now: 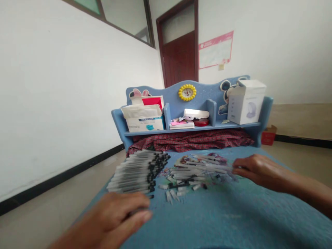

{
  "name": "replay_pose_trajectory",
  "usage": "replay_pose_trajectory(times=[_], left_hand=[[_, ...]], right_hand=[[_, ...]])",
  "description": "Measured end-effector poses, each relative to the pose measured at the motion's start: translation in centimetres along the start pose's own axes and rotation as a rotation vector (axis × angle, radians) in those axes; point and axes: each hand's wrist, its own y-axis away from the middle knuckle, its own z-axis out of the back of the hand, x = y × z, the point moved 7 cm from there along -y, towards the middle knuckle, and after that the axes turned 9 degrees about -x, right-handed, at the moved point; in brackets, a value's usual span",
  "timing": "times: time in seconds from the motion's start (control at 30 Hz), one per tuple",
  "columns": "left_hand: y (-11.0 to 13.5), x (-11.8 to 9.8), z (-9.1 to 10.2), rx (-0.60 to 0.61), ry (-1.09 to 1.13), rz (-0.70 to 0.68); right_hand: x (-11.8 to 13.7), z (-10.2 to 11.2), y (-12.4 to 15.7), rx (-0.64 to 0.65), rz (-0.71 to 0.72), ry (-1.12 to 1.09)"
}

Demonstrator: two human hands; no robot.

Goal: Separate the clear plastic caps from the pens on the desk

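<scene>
Head view: both hands rest low on the blue table (233, 221), one at each of two groups of pens.

Finding 1 – position. The stack of pens (137, 171) sits left of centre in the frame, just above the left hand (116, 216). Its pens lie side by side, long axes running across the frame, dark ends towards the right. The row itself recedes from the near edge towards the shelf (192, 128). The loose pile (199, 167) lies at centre, its pieces also mostly crosswise, with small short pieces (173, 193) scattered just below it.

Finding 2 – nearness. The left hand is the nearer to the stack, at its closest end. The right hand (255, 170) is the nearer to the loose pile, its fingertips touching the pile's right edge.

Finding 3 – pose. The left hand lies palm down, fingers curled loosely and pointing right. Something pale shows under the fingers, but whether it is gripped cannot be told. The right hand enters from the right edge of the frame, forearm low, fingers bent towards the pile. The blur does not show whether it pinches anything.

A checked cloth (192, 140) lies under the shelf.
</scene>
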Motion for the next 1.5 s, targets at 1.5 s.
replay_pose_trajectory(times=[1.5], left_hand=[[-12.0, -1.2, -4.2, 0.012, 0.043, -0.102]], right_hand=[[5.6, -5.3, -8.9, -0.163, -0.036, -0.715]])
